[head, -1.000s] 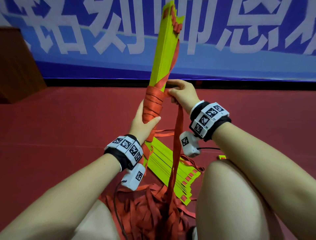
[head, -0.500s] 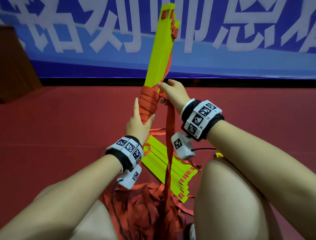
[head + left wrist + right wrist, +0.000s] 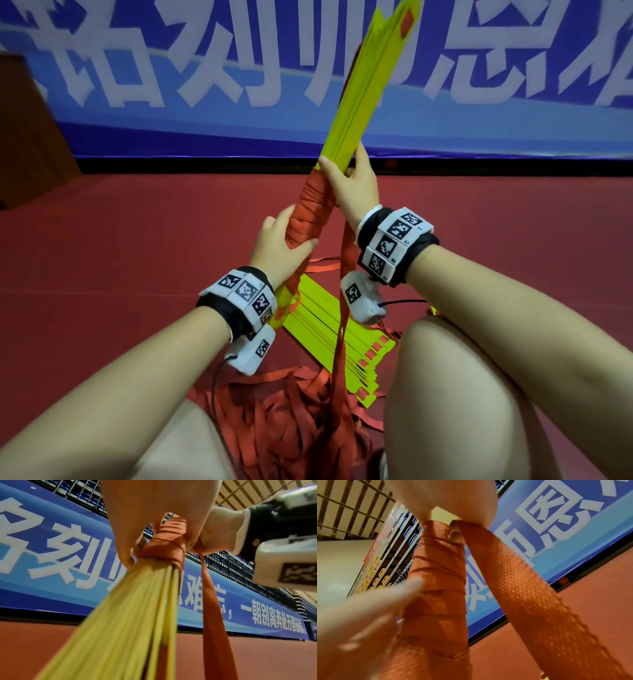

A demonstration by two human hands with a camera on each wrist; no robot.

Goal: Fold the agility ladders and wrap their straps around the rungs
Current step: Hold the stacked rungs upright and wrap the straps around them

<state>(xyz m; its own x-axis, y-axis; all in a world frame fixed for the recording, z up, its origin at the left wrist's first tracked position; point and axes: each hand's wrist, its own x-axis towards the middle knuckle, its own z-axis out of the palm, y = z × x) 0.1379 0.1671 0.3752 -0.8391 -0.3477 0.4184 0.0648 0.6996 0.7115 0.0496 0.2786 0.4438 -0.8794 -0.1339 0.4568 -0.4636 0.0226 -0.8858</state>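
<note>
The left hand is wrapping its fingers around the orange-strapped part of the rung bundle, which is tilting up over the red floor. The right hand is curling around the bundle above the wrapping, pinching the loose strap against it.

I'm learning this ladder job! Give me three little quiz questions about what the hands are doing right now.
1. True or false: the left hand holds the part of the yellow plastic rung bundle wrapped in orange woven strap.
2. Where does the right hand grip: A above the wrapping, B below it?
3. Fill in: a second rung stack lies on the red ____.

Key: 1 true; 2 A; 3 floor.
</note>
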